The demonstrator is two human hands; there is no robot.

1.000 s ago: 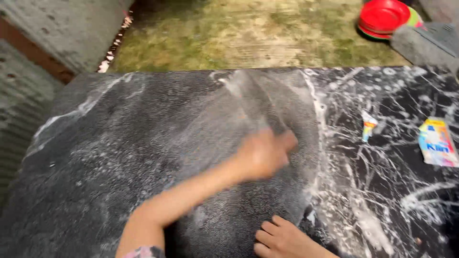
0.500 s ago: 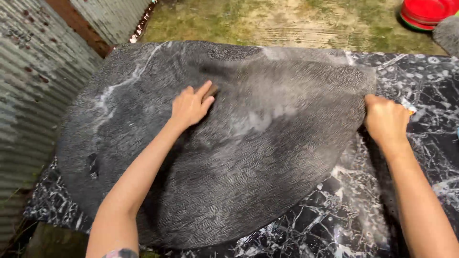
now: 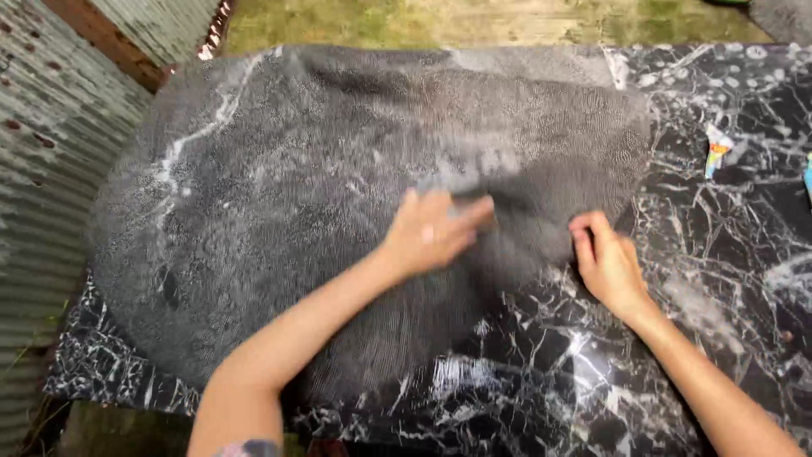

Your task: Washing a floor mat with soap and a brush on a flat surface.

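— What's around me besides the work?
— A black marble-patterned counter (image 3: 727, 279) under everything. At three o'clock on it lies a small torn sachet (image 3: 717, 149).
— And beyond?
— Corrugated metal wall (image 3: 38, 161) at nine o'clock, mossy ground (image 3: 440, 21) at twelve.

- left hand (image 3: 431, 230) is smeared with motion blur; fingers run together, and whether it's holding anything against the grey mat (image 3: 338, 195) can't be made out
- right hand (image 3: 605, 262) has its fingertips curled under at the mat's edge, so the grip is hidden
- the mat covers most of the marble table (image 3: 719, 322) beneath it
- small sachet (image 3: 717, 148) too tiny to make out; another packet (image 3: 809, 178) is chopped off by the right edge
- both arms cut off at the bottom
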